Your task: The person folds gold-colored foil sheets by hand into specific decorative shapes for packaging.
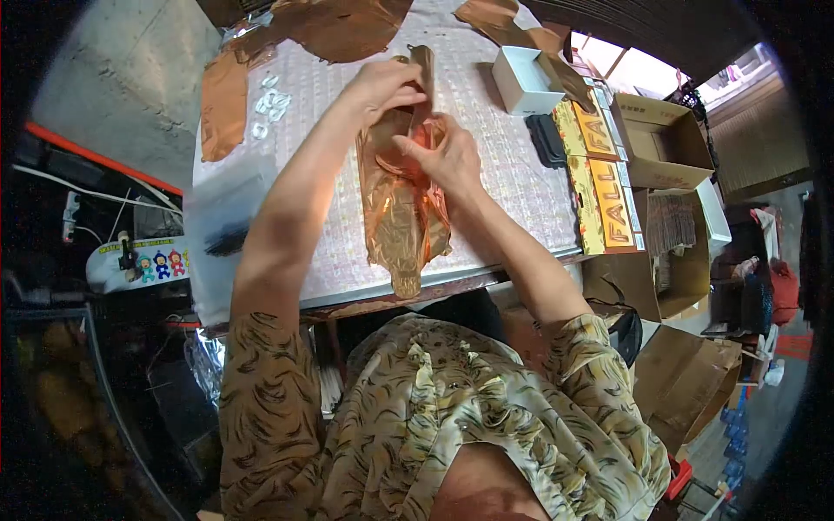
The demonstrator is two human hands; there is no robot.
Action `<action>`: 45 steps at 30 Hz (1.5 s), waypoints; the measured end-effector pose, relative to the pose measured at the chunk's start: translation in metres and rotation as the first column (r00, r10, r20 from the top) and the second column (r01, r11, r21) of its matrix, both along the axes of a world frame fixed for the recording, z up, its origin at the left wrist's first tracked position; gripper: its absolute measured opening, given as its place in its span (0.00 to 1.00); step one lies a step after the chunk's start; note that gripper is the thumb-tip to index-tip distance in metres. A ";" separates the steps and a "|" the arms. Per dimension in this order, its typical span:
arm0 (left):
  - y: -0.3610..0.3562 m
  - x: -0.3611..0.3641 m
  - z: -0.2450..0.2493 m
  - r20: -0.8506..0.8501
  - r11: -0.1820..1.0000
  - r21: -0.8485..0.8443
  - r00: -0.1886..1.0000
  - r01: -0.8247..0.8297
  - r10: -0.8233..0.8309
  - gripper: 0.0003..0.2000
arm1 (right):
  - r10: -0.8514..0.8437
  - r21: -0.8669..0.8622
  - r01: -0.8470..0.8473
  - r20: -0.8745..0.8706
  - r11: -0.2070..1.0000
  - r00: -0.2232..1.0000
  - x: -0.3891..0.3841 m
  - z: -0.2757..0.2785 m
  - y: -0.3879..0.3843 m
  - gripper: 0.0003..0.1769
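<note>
A shiny copper-coloured foil balloon [395,230], flat and partly folded lengthwise, lies on the table in front of me with its tapered end toward my body. My left hand [387,87] is closed on its far end, fingers bent around a narrow folded strip. Lower down and to the right, my right hand [452,161] grips the balloon's right side, its thumb stretched across the foil and its fingers partly hidden behind a raised fold. Orange light reflects off the creases between the two hands.
More copper foil pieces [339,28] lie at the table's far edge, with small clear plastic bits [274,104] at left. On the right are a white box [526,82], a black case [546,141] and yellow "FALL" packs [611,201]. Cardboard boxes [665,139] stand beyond the right edge.
</note>
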State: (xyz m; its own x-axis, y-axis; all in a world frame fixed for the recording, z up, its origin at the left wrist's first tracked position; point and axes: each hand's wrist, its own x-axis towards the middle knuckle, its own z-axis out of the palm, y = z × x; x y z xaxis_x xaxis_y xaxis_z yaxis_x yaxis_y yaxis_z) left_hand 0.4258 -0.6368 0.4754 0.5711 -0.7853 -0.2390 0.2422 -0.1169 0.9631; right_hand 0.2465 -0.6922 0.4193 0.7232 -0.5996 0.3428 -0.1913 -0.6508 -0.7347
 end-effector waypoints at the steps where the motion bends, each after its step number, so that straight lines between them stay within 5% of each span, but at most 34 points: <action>1: -0.003 -0.008 -0.008 0.007 0.998 -0.053 0.999 0.041 -0.041 0.14 | -0.036 0.125 0.037 -0.013 0.991 0.999 -0.001 0.007 -0.002 0.39; 7: 0.018 -0.053 -0.007 0.049 0.952 -0.251 0.985 0.174 -0.167 0.17 | -0.113 0.533 0.031 0.123 0.846 0.986 0.014 -0.034 -0.043 0.23; 8: 0.028 -0.048 -0.005 0.202 0.968 -0.208 0.974 0.141 -0.099 0.16 | -0.153 0.637 0.067 0.081 0.768 0.985 0.011 -0.024 -0.044 0.19; 10: 0.053 -0.038 -0.008 0.353 0.980 -0.165 0.934 0.109 -0.045 0.14 | -0.127 0.451 0.070 0.099 0.890 0.987 -0.005 -0.016 -0.063 0.13; 12: 0.081 -0.026 -0.031 0.882 0.995 0.059 0.471 -0.085 -0.013 0.12 | -0.164 0.355 0.092 0.177 0.930 0.970 -0.016 -0.032 -0.083 0.14; 14: 0.094 -0.019 -0.054 0.919 0.996 -0.015 0.390 -0.091 0.049 0.12 | -0.159 0.255 0.111 0.178 0.961 0.971 -0.043 0.009 -0.063 0.17; 16: 0.099 -0.021 -0.064 0.943 0.992 -0.088 0.314 -0.089 0.112 0.12 | -0.099 -0.372 0.233 0.345 0.898 0.933 -0.062 0.030 -0.036 0.19; 19: 0.096 -0.033 -0.070 0.942 0.997 -0.038 0.331 -0.069 0.059 0.14 | 0.309 -0.200 -0.269 0.204 0.942 0.929 -0.080 0.041 0.021 0.24; 21: 0.093 -0.037 -0.065 0.995 0.999 -0.007 0.096 -0.035 0.010 0.18 | 0.402 -0.152 -0.381 0.143 0.912 0.905 -0.071 0.038 0.042 0.26; 24: 0.090 -0.041 -0.070 0.989 0.986 0.137 0.076 -0.092 -0.130 0.25 | 0.500 -0.217 -0.484 0.019 0.847 0.866 -0.055 0.017 0.052 0.25; 26: 0.087 -0.040 -0.076 0.979 0.981 0.178 0.112 -0.079 -0.169 0.26 | 0.351 -0.511 -0.435 -0.258 0.741 0.900 -0.045 0.017 0.050 0.21; 27: 0.086 -0.043 -0.081 0.988 0.985 0.147 0.065 -0.093 -0.142 0.25 | 0.345 -0.511 -0.433 -0.263 0.742 0.901 -0.043 0.014 0.047 0.21; 29: 0.085 -0.044 -0.088 0.992 0.986 0.124 0.014 -0.116 -0.123 0.24 | -0.018 -0.676 -0.414 -0.534 0.610 0.845 -0.041 0.008 0.038 0.23; 32: 0.088 -0.044 -0.094 0.990 0.984 0.132 0.060 -0.118 -0.125 0.24 | -0.158 -0.605 -0.366 -0.640 0.707 0.752 -0.045 0.011 0.019 0.25; 34: 0.088 -0.045 -0.097 0.990 0.984 0.130 0.067 -0.117 -0.123 0.24 | -0.183 -0.606 -0.357 -0.649 0.710 0.738 -0.037 0.011 0.010 0.27; 36: 0.086 -0.044 -0.096 0.991 0.986 0.123 0.062 -0.111 -0.117 0.24 | -0.068 -0.764 -0.261 -0.368 0.590 0.927 -0.023 0.004 0.001 0.27; 42: 0.087 -0.044 -0.091 0.989 0.980 0.147 0.055 -0.137 -0.141 0.23 | -0.001 -0.698 -0.295 -0.390 0.653 0.921 0.034 -0.016 -0.013 0.32; 45: 0.088 -0.046 -0.089 0.989 0.986 0.127 0.096 -0.113 -0.116 0.24 | -0.245 -0.739 -0.189 -0.436 0.646 0.866 0.051 -0.033 -0.042 0.32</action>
State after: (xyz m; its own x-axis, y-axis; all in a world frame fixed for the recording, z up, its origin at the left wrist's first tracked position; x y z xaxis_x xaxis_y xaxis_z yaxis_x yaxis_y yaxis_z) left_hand 0.3796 -0.5490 0.3865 0.3798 -0.8108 0.4454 -0.9160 -0.2623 0.3035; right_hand 0.2974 -0.7342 0.3860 0.8984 -0.3171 0.3039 -0.3828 -0.9045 0.1878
